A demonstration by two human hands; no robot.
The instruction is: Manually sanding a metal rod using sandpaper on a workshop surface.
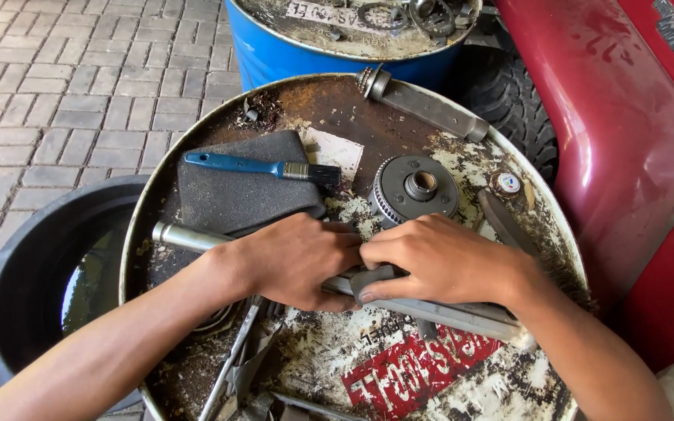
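Head view: rusty drum lid [220, 125] serves as bench, on grey paving. A long grey metal shaft [196, 238] lies across the lid, dull and smooth, with a grey collar piece [372, 278] on its middle. Left hand [298, 261] wraps closed around the shaft, knuckles up. Right hand [438, 261] pinches the collar piece, thumb beneath.

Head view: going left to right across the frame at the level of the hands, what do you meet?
Black round tub of dark liquid → end of the long grey metal shaft → left hand → right hand → dark red vehicle body panel.
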